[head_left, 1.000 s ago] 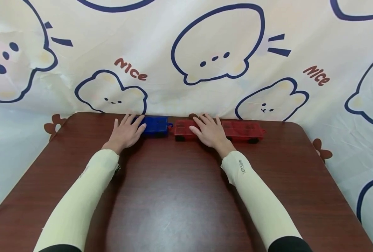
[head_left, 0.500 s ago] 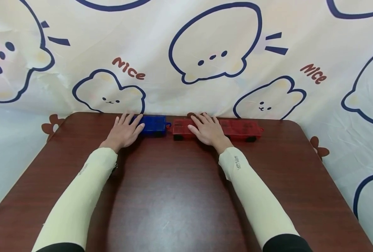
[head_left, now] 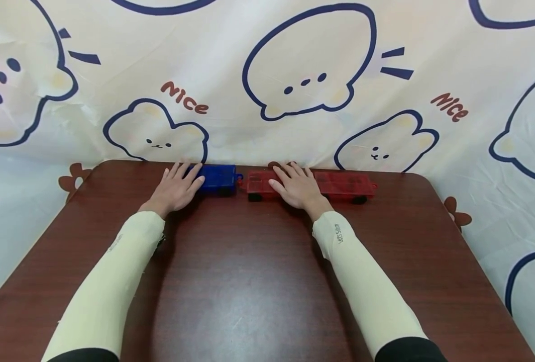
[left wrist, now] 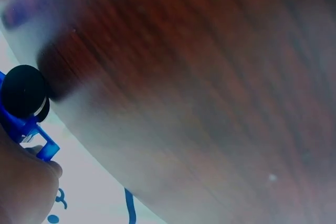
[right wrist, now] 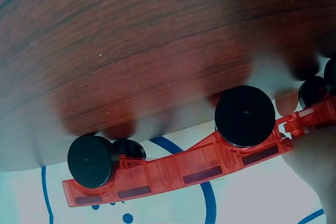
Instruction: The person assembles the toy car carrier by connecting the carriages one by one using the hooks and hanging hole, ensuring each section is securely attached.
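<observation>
Near the far table edge, a row of see-through toy train cars with black wheels stands in the head view. My left hand (head_left: 172, 193), fingers stretched out, rests over the left end of the blue car (head_left: 219, 179). Fingers spread, my right hand (head_left: 300, 191) lies over the two red cars, the left one (head_left: 259, 186) and the right one (head_left: 346, 186), hiding where they meet. The right wrist view shows the right red car (right wrist: 194, 169) from low down, hitched to its neighbour (right wrist: 317, 115). A blue hitch (left wrist: 48, 149) juts out beside the left hand in the left wrist view.
The dark brown wooden table (head_left: 240, 281) has rounded far corners. Right behind the cars hangs a white sheet (head_left: 231, 136) printed with cartoon outlines. Another small red hitch (head_left: 375, 186) sticks out at the right end of the row.
My left hand and the blue car have slid slightly left, bringing the blue hitch a little away from the red car. The right hand has stayed nearly in place.
</observation>
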### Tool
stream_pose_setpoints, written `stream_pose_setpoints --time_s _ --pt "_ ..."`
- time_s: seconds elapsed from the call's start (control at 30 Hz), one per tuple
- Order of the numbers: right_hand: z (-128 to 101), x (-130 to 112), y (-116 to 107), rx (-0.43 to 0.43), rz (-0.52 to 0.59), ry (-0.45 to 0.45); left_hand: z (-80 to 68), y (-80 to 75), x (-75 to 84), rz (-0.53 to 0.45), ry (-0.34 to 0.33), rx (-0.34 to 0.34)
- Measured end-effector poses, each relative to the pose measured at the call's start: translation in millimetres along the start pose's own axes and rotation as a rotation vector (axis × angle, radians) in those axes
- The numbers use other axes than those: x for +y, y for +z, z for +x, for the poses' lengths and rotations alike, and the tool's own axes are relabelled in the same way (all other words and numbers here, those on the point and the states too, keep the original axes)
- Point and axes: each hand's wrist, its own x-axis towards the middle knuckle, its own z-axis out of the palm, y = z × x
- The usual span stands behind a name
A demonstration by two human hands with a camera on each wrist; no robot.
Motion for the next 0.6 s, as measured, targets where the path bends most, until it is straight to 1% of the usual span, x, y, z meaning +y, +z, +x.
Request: stream_pose_setpoints --time_s 0.23,0.43,0.6 --pt "-0.4 0.8 1.2 0.000 -0.003 -0.003 -2.3 -0.2 -2.7 -0.064 -0.002 0.001" --pt "-0.2 0.0 -0.6 0.005 -0.001 -0.003 -4.4 -1.1 -3.8 -0.052 0.017 -0.016" --pt "-0.1 -0.7 -1.4 -0.008 -0.004 -0.006 -6.8 -2.0 -4.3 -0.049 0.011 -0.025"
